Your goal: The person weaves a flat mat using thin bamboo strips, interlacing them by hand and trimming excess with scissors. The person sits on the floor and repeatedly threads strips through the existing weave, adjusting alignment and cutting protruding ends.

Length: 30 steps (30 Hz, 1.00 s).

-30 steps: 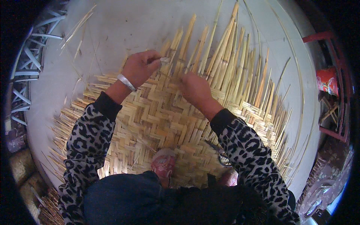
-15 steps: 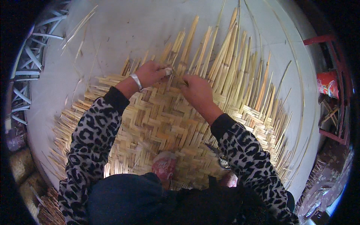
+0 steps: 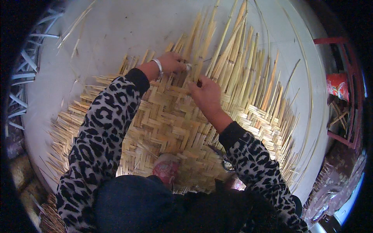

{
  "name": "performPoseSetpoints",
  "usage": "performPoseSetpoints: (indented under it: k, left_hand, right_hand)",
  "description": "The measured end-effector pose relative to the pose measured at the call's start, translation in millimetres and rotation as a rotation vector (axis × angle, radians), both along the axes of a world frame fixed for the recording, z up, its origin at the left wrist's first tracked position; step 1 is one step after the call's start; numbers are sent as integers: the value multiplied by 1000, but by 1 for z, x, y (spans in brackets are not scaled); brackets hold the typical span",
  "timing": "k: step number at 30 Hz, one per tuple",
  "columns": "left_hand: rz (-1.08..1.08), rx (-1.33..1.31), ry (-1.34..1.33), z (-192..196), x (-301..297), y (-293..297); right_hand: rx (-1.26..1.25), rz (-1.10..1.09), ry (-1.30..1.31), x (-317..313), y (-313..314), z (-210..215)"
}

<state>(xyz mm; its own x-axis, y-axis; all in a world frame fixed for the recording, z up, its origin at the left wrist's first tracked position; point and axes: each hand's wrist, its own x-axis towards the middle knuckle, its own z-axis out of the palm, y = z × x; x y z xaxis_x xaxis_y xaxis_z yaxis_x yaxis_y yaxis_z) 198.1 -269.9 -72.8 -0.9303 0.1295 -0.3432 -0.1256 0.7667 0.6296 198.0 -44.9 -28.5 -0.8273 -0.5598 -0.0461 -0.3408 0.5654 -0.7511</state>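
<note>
Both hands' grip pinching flat bamboo strips (image 3: 217, 50) above herringbone-woven mat (image 3: 167, 120)

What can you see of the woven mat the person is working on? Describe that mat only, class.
The woven mat lies flat on a pale floor. It looks made of flat, straw-coloured bamboo-like strips, interlaced in a herringbone pattern. The middle is tightly woven; loose strip ends fan out unwoven at the far side and along the edges. The left hand and the right hand rest on it at the far woven edge, fingers among the loose strips. A patterned shoe stands on its near part.
</note>
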Motion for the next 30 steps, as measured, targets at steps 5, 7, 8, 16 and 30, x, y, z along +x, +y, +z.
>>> performPoseSetpoints:
  k: [5,7,8,16,30]
  left_hand:
    - [541,668,-385,18,22,-4]
    - [527,773,-364,24,27,-2]
    - [528,812,-344,26,30,-1]
    - [449,1087,-345,14,39,-11]
    - [681,1210,41,13,72,3]
  right_hand:
    - [80,-46,-87,-13,-8,-20]
    - [94,-24,-61,-16,-10,-25]
    - [109,-10,-43,-17,-12,-25]
    - [349,554,67,-47,-33,-6]
    - [388,702,-408,-71,-41,3]
